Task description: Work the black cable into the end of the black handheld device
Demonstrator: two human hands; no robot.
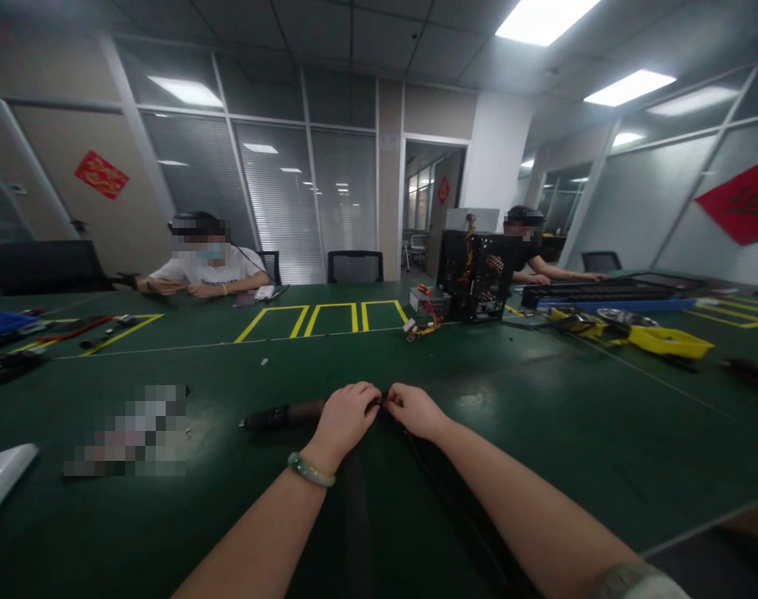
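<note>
Close together over the green table [279, 516], both hands work at the end of a dark tool. My left hand [349, 418], with a green bangle on its wrist, has its fingers curled at the tool's right end. The tool [288, 413] is dark and long, lies on its side, and its narrow tip points left. My right hand [417, 410] is closed in a pinch on the black cable [423, 456], which runs down toward the table's near edge. Fingers hide the spot where cable and tool come together.
A black computer case [475, 279] stands beyond the hands, beside a grey power supply [429, 301] with loose wires. A yellow tray [669, 342] is at the right. A white object [4, 478] lies at the left edge. Two people sit across the table.
</note>
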